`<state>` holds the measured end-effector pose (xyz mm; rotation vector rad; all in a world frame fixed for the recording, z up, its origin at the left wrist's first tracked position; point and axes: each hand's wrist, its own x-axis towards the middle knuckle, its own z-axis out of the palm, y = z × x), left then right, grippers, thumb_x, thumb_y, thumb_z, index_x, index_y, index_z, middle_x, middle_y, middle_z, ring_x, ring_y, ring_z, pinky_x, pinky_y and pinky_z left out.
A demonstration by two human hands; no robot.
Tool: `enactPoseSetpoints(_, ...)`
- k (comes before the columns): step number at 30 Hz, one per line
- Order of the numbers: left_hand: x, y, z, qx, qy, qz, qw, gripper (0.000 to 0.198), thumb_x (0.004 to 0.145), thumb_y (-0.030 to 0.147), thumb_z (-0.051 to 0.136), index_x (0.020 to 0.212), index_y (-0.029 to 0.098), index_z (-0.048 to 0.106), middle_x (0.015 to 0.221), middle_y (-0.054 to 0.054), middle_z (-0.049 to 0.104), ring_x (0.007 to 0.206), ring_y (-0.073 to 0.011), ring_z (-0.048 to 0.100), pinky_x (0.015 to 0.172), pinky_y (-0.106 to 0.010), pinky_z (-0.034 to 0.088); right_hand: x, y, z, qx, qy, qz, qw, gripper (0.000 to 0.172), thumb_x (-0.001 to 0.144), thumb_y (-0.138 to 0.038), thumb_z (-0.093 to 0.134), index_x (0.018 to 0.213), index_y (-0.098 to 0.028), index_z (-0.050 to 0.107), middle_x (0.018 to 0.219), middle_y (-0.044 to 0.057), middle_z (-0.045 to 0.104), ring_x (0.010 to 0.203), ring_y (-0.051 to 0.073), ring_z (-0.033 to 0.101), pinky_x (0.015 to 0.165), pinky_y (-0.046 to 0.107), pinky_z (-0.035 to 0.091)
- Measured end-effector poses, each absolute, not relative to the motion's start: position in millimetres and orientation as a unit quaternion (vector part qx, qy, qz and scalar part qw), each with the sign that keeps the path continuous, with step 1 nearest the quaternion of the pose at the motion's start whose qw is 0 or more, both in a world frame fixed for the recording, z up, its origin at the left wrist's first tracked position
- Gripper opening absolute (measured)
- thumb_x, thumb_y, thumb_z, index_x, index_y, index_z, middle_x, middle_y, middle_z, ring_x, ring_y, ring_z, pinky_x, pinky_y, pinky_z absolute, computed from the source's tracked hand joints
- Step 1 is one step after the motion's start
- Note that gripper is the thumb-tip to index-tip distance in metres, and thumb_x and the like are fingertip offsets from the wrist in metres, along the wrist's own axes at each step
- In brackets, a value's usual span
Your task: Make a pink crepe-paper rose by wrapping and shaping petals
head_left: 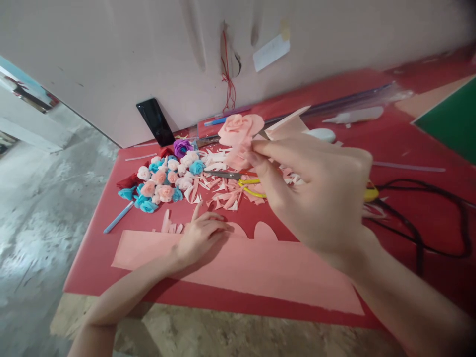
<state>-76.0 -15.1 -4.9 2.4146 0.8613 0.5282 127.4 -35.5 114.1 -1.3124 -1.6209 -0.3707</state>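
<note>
Pink paper rose [240, 130] pinched up in my right hand [320, 193], clear of scraps [223, 196]; left hand [201, 235] lies open, steadying the pink sheet [260, 267].

Matt pink paper sheet [238, 267] over smooth red mat [405, 144]
At 12 o'clock, matt paper rose [240, 130]; at 10, glossy black phone [155, 121]; metal-bladed scissors [226, 174].

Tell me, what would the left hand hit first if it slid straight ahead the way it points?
Probably the pink paper scraps just past the left hand, which lies on a pink paper sheet; the scissors lie beyond them.
</note>
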Motion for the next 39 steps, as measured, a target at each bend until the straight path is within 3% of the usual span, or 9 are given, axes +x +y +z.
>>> enactPoseSetpoints(6,-72,-12,10,0.831,0.408,0.176,0.335,0.016,0.084,0.019,0.052,0.076,0.017,0.066,0.088,-0.005,0.072,0.084,-0.0164,0.068,0.075,-0.03,0.054,127,-35,116,-0.531,-0.667,-0.119,0.509,0.024,0.088,-0.018,0.054,0.067,-0.02,0.064,0.056,-0.001,0.065,0.057,0.014,0.061,0.052,0.026,0.037)
enactPoseSetpoints(11,-70,-12,28,0.795,0.433,0.169,0.391,0.019,0.083,0.022,0.051,0.07,0.018,0.064,0.076,-0.002,0.071,0.077,-0.0154,0.065,0.072,-0.028,0.052,128,-35,120,-0.511,-0.677,0.018,0.53,0.031,0.086,-0.015,0.056,0.055,-0.021,0.061,0.05,-0.004,0.063,0.047,0.012,0.059,0.044,0.024,0.037)
enactPoseSetpoints(15,-73,-13,39,0.774,0.436,0.185,0.42,0.02,0.085,0.029,0.05,0.075,0.017,0.062,0.08,-0.004,0.069,0.079,-0.0168,0.063,0.072,-0.029,0.05,129,-35,122,-0.498,-0.655,0.117,0.556,0.022,0.083,-0.016,0.059,0.064,-0.021,0.067,0.057,-0.004,0.068,0.05,0.012,0.062,0.044,0.021,0.042)
enactPoseSetpoints(22,-78,-9,66,0.721,0.421,0.229,0.501,0.034,0.084,0.044,0.054,0.065,0.016,0.054,0.06,-0.001,0.06,0.06,-0.0115,0.058,0.058,-0.021,0.047,138,-30,118,-0.463,-0.602,0.291,0.581,0.017,0.08,-0.021,0.062,0.066,-0.023,0.072,0.063,-0.002,0.072,0.056,0.012,0.063,0.053,0.022,0.049)
enactPoseSetpoints(27,-77,-7,99,0.689,0.399,0.283,0.535,0.04,0.078,0.053,0.06,0.066,0.016,0.054,0.055,0.002,0.055,0.045,-0.0061,0.046,0.042,-0.017,0.038,148,-28,115,-0.418,-0.617,0.428,0.511,0.02,0.08,-0.036,0.066,0.065,-0.025,0.07,0.077,0.0,0.073,0.077,0.016,0.067,0.067,0.027,0.053)
enactPoseSetpoints(31,-68,-4,124,0.664,0.312,0.384,0.56,0.039,0.075,0.049,0.068,0.061,0.016,0.051,0.053,0.003,0.053,0.046,-0.0055,0.048,0.043,-0.016,0.04,149,-30,118,-0.398,-0.665,0.419,0.473,0.024,0.081,-0.041,0.065,0.064,-0.025,0.069,0.083,0.002,0.072,0.082,0.02,0.067,0.071,0.035,0.055)
enactPoseSetpoints(35,-61,-2,142,0.679,0.274,0.415,0.541,0.039,0.073,0.049,0.07,0.06,0.016,0.053,0.055,0.002,0.054,0.052,-0.0082,0.053,0.047,-0.018,0.046,146,-32,121,-0.355,-0.695,0.401,0.48,0.022,0.086,-0.038,0.059,0.07,-0.029,0.072,0.104,0.003,0.072,0.102,0.024,0.065,0.085,0.04,0.054)
enactPoseSetpoints(39,-61,-2,146,0.702,0.266,0.402,0.525,0.036,0.075,0.047,0.069,0.063,0.016,0.057,0.059,0.0,0.057,0.056,-0.0098,0.055,0.049,-0.02,0.047,147,-34,118,-0.352,-0.685,0.405,0.493,0.022,0.084,-0.039,0.06,0.067,-0.028,0.07,0.085,0.003,0.074,0.083,0.022,0.07,0.068,0.034,0.058)
